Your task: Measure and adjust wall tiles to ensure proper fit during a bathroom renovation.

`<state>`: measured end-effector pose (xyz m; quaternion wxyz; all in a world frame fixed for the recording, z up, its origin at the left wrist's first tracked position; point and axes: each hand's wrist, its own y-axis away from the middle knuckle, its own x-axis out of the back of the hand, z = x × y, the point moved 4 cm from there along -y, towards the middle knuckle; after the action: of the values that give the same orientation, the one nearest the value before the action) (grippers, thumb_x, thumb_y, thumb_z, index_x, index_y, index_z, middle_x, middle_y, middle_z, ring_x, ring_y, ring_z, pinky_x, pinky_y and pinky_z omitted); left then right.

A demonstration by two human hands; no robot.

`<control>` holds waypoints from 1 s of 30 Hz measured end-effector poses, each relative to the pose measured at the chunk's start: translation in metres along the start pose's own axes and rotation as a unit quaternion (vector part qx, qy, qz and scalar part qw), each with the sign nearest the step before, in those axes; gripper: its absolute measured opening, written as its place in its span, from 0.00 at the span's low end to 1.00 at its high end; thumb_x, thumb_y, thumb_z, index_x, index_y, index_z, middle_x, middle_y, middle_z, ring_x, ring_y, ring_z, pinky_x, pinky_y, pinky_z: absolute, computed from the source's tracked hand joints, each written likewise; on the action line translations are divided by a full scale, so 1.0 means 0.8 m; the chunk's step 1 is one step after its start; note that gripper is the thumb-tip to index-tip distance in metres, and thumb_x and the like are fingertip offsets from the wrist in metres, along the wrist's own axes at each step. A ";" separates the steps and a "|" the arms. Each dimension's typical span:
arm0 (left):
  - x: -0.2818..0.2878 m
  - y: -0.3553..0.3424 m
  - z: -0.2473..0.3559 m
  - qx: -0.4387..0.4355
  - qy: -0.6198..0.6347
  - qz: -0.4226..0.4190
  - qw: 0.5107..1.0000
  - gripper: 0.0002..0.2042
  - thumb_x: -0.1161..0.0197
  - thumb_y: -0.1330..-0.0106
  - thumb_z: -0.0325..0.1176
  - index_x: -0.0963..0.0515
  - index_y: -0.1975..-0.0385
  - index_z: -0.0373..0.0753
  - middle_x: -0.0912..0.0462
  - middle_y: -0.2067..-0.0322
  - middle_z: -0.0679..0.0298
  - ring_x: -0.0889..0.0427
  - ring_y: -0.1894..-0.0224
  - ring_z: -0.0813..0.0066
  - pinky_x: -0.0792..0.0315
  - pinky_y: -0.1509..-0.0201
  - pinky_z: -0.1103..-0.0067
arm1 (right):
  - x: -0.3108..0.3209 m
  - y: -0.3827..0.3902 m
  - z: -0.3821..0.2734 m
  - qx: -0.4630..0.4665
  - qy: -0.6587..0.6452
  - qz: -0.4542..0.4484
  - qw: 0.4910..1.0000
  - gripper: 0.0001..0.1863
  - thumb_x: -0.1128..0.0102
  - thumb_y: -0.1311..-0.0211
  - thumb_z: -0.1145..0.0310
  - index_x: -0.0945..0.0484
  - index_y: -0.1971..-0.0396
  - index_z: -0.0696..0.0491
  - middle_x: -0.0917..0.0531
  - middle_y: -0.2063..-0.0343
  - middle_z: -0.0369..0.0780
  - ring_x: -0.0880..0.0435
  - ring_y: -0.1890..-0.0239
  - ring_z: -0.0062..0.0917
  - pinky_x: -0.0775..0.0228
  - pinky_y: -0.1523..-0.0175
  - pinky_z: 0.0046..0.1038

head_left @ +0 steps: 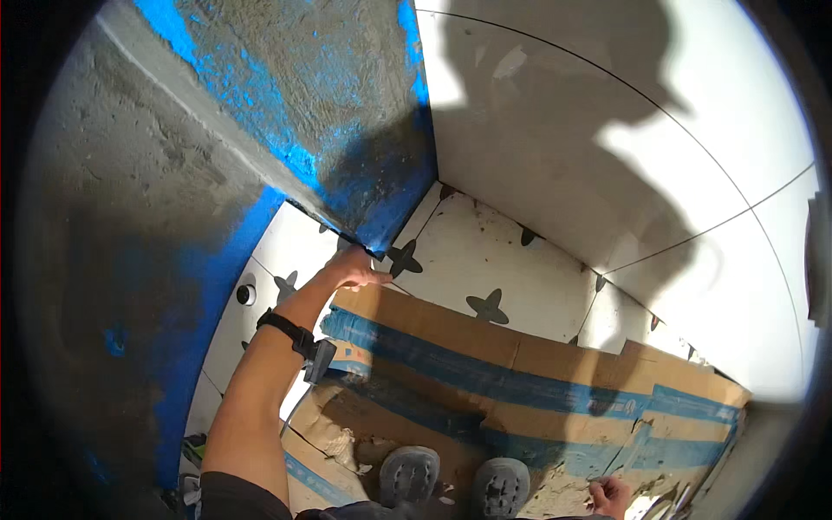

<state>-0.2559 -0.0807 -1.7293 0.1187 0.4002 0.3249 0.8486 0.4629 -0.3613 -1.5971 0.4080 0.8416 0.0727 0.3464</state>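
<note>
My left hand (pixel 350 268) reaches down to the foot of a rendered wall corner (pixel 371 234). Its thumb stretches out to the right, apart from the fingers, which are partly hidden against the wall base. Under it lie white floor tiles (pixel 451 251) with dark star-shaped motifs (pixel 488 307), next to the edge of a cardboard sheet (pixel 433 314). At the lower right, my right hand (pixel 611 497) is low over the cardboard with its fingers curled together. Whatever it pinches, if anything, is too small to make out.
Blue coating (pixel 204 286) borders the grey cement wall (pixel 113 217) on the left. A large white-tiled wall (pixel 555 147) rises on the right, crossed by my shadow. A round white-rimmed black object (pixel 246 295) lies on the left tiles. Grey shoes (pixel 409 475) stand on the dirty cardboard.
</note>
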 end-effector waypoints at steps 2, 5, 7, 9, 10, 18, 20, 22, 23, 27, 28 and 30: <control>0.005 0.005 0.032 -0.025 -0.007 0.004 1.000 0.32 0.21 0.46 0.61 0.18 0.64 0.32 0.22 0.87 0.60 0.23 0.87 0.66 0.26 0.76 0.70 | -0.020 -0.007 0.060 -0.022 -0.154 0.051 0.987 0.14 0.29 0.38 0.70 0.14 0.57 0.64 0.13 0.72 0.43 0.12 0.72 0.29 0.18 0.68 0.31; -0.001 -0.019 0.009 0.026 -0.122 -0.071 0.990 0.38 0.26 0.49 0.72 0.30 0.96 0.41 0.25 0.90 0.63 0.25 0.86 0.68 0.29 0.78 0.69 | -0.041 0.021 0.007 -0.041 -0.158 0.074 0.984 0.10 0.31 0.38 0.71 0.15 0.67 0.64 0.17 0.81 0.39 0.18 0.82 0.24 0.24 0.76 0.30; -0.001 -0.023 -0.004 0.035 -0.119 -0.068 0.990 0.37 0.25 0.51 0.72 0.27 0.93 0.41 0.25 0.89 0.63 0.24 0.86 0.67 0.29 0.78 0.70 | -0.046 0.030 -0.013 -0.031 -0.155 0.052 0.986 0.09 0.31 0.36 0.71 0.16 0.66 0.63 0.17 0.79 0.40 0.17 0.81 0.24 0.23 0.76 0.30; 0.006 -0.016 0.001 0.049 -0.097 -0.056 0.992 0.35 0.20 0.57 0.69 0.22 0.85 0.38 0.22 0.87 0.62 0.22 0.85 0.68 0.28 0.78 0.71 | -0.051 0.032 -0.003 -0.029 -0.150 0.052 0.987 0.08 0.32 0.36 0.72 0.16 0.67 0.63 0.17 0.80 0.40 0.17 0.81 0.24 0.23 0.75 0.30; 0.006 -0.014 0.008 0.049 -0.099 -0.057 0.992 0.35 0.20 0.57 0.69 0.22 0.85 0.38 0.22 0.87 0.62 0.22 0.85 0.68 0.28 0.78 0.71 | -0.051 0.033 0.001 -0.025 -0.142 0.052 0.988 0.07 0.33 0.35 0.73 0.17 0.68 0.63 0.17 0.80 0.40 0.17 0.81 0.24 0.23 0.75 0.31; 0.001 -0.011 0.020 0.023 -0.099 0.024 0.995 0.49 0.18 0.62 0.68 0.18 0.51 0.25 0.11 0.64 0.49 0.10 0.62 0.57 0.18 0.55 0.70 | -0.051 0.036 -0.005 -0.053 -0.129 0.059 0.988 0.08 0.33 0.36 0.72 0.17 0.68 0.64 0.18 0.80 0.39 0.18 0.82 0.23 0.24 0.75 0.29; -0.002 -0.024 -0.007 -0.030 -0.104 0.061 0.992 0.52 0.18 0.62 0.69 0.19 0.48 0.25 0.12 0.56 0.45 0.12 0.55 0.53 0.19 0.49 0.68 | -0.053 0.032 -0.008 -0.013 -0.110 0.048 0.993 0.09 0.32 0.36 0.71 0.16 0.67 0.64 0.18 0.80 0.38 0.18 0.81 0.22 0.24 0.75 0.29; -0.006 -0.024 -0.001 -0.064 -0.124 0.084 0.987 0.56 0.19 0.62 0.70 0.22 0.41 0.25 0.19 0.41 0.37 0.18 0.39 0.46 0.25 0.35 0.64 | -0.054 0.041 -0.020 -0.013 -0.117 0.053 0.992 0.09 0.32 0.36 0.71 0.16 0.67 0.63 0.17 0.80 0.38 0.18 0.80 0.22 0.23 0.74 0.29; -0.001 -0.018 -0.012 -0.048 -0.160 0.116 0.979 0.55 0.20 0.60 0.70 0.22 0.42 0.25 0.18 0.43 0.37 0.18 0.40 0.45 0.24 0.36 0.64 | -0.056 0.042 -0.032 -0.003 -0.120 0.044 0.992 0.09 0.32 0.36 0.71 0.15 0.67 0.63 0.17 0.80 0.38 0.18 0.79 0.21 0.23 0.73 0.28; -0.016 0.024 0.044 -0.021 -0.050 0.046 0.997 0.26 0.28 0.38 0.55 0.14 0.68 0.31 0.11 0.69 0.48 0.11 0.62 0.47 0.20 0.55 0.60 | -0.043 0.065 -0.030 -0.013 -0.125 0.046 0.991 0.13 0.35 0.32 0.67 0.15 0.64 0.63 0.15 0.80 0.38 0.16 0.78 0.19 0.25 0.72 0.25; -0.016 0.041 0.042 -0.040 -0.005 0.121 0.992 0.25 0.36 0.30 0.50 0.17 0.76 0.29 0.15 0.77 0.46 0.14 0.69 0.45 0.23 0.61 0.56 | -0.042 0.065 -0.013 -0.021 -0.138 0.063 0.988 0.13 0.35 0.32 0.67 0.15 0.64 0.63 0.15 0.80 0.38 0.16 0.78 0.19 0.25 0.72 0.25; -0.015 0.024 -0.064 -0.045 -0.093 0.203 0.974 0.25 0.42 0.27 0.45 0.19 0.75 0.26 0.18 0.74 0.36 0.16 0.68 0.36 0.26 0.60 0.53 | -0.042 0.061 0.005 0.012 -0.100 0.045 0.994 0.12 0.36 0.31 0.68 0.15 0.61 0.63 0.14 0.78 0.39 0.16 0.78 0.20 0.24 0.71 0.25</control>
<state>-0.2858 -0.1244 -1.7481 -0.0079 0.5292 0.1856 0.8279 0.4327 -0.4097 -1.5800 0.3873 0.8792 -0.0025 0.2773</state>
